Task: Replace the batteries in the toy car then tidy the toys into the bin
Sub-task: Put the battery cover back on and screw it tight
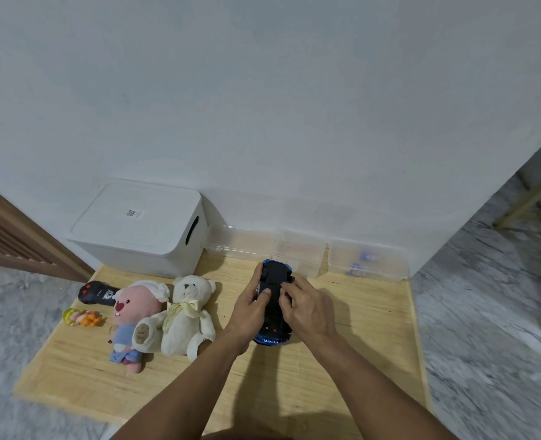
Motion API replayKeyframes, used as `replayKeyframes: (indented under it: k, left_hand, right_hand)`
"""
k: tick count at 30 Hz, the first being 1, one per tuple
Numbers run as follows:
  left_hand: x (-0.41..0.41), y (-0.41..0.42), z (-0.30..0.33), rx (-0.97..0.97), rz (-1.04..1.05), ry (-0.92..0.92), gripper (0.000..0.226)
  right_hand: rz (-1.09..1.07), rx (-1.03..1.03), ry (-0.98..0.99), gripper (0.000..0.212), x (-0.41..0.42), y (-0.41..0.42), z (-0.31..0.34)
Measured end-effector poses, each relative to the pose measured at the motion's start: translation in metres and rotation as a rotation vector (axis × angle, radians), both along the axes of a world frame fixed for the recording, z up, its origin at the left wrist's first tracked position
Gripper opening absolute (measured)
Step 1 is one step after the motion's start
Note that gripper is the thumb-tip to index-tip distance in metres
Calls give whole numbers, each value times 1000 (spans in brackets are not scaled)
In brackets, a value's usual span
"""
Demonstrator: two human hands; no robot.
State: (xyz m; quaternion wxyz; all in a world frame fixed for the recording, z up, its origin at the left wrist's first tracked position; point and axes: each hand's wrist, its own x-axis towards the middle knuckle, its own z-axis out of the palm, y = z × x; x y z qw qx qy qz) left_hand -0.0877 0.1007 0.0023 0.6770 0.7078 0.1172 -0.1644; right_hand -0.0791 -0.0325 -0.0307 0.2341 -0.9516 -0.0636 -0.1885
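A blue toy car [274,274] lies upside down on the wooden table [358,328], its black underside facing up. My left hand [251,308] grips the car's left side, thumb on the underside. My right hand [307,308] holds the right side, its fingertips curled onto the middle of the underside. A white lidded bin [142,228] stands shut at the back left. Of the three clear containers along the wall, the right one [369,260] holds small blue items that look like batteries.
Left of the car lie a white teddy bear [188,315], a pink plush [134,322], a black remote [96,293] and a small yellow-orange figure [81,317]. Two clear containers [299,254] sit behind the car. Marble-patterned floor surrounds the table.
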Motion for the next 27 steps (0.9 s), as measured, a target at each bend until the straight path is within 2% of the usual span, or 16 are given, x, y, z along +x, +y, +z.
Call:
replayKeyframes:
  k: [6, 12, 16, 23, 27]
  left_hand:
    - [-1, 0, 2, -7, -1, 7, 56]
    - [1, -2, 4, -3, -17, 10, 55]
    - [1, -2, 3, -6, -25, 17, 55]
    - [0, -1, 1, -12, -40, 14, 55]
    - [0, 0, -1, -28, -49, 25, 55]
  right_hand:
    - [56, -80, -21, 21, 3, -5, 0]
    - [45, 44, -39, 6, 7, -5, 4]
    - [63, 45, -9, 7, 9, -5, 6]
    - [-14, 205, 201, 14, 9, -2, 14]
    - [10, 153, 338, 18, 17, -5, 22]
